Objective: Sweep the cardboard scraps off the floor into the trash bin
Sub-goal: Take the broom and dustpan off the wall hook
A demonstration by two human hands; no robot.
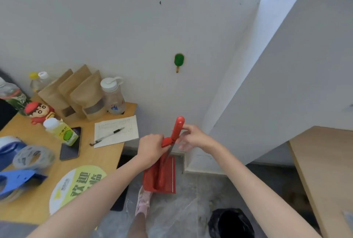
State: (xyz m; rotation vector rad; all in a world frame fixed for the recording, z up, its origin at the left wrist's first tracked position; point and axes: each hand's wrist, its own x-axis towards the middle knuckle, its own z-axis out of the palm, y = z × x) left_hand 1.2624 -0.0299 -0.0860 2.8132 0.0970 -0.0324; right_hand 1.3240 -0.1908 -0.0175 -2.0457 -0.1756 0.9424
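Looking down from head height into a room corner with a white wall (114, 37). At the left, a wooden bench (107, 161), crowded: grey tape rolls (34, 156), a blue tape dispenser (17, 180), a dark phone (69, 149) partly under a small yellow-green bottle (63, 131), a red-capped cartoon figure (39, 111), three brown paper pouches (80, 94), a clear bottle with a white lid (112, 96), and a sheet of paper (118, 130) with a pen (107, 136) lying across it. On the bench's near edge, a round yellow-green sign (76, 184).

In the middle, the left hand (151, 150), fingers curled tight round a short red grip (166, 142). Below it, a red dustpan (162, 176) just beside the bench's right edge, over the grey floor (191, 199). Just near of the dustpan, a foot in a pink slipper (143, 199).

Next, a longer red handle (178, 127), tilted upward. Just right of it, the right hand (193, 138) with thumb and fingertips at the handle and other fingers loosely spread; pinch or mere touch, impossible to tell. Higher on the wall, a green lolly-shaped hook (179, 60).

Near right, on the floor, the trash bin (231, 222), lined in black, well apart from the dustpan. At the right edge, a second wooden bench (324, 170).
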